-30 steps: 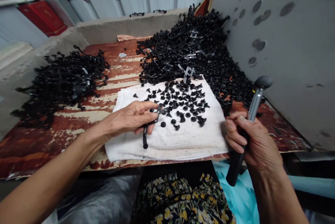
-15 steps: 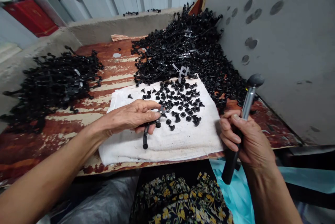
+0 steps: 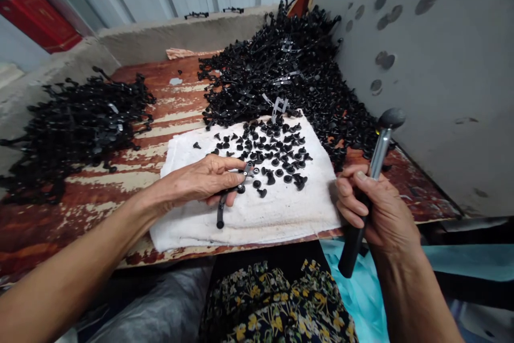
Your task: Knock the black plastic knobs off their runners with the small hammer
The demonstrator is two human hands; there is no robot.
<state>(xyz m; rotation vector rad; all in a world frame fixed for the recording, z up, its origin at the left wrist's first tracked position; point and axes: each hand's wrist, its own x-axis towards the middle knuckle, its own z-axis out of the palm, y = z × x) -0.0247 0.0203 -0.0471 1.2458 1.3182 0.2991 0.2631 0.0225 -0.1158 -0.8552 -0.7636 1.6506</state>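
Note:
My left hand (image 3: pixel 204 180) rests on a white towel (image 3: pixel 281 209), fingers closed on a thin black metal strip (image 3: pixel 222 209) whose lower end pokes out toward me. Its upper end sits against a small black stud. Many small black studs (image 3: pixel 273 150) lie scattered on the towel just right of my fingertips. My right hand (image 3: pixel 377 209) grips a hammer (image 3: pixel 371 172) upright at the towel's right edge; the black handle points down, the round head up.
The towel lies on a worn red-and-white wooden board (image 3: pixel 120 182). One big heap of black strips and studs (image 3: pixel 297 65) fills the far right, another heap (image 3: pixel 72 123) the left. A grey wall (image 3: pixel 433 65) stands on the right. A floral cloth (image 3: pixel 273 305) covers my lap.
Both hands hold the same things in nearly the same pose. My view has drifted slightly, so everything sits a little further left and higher in frame.

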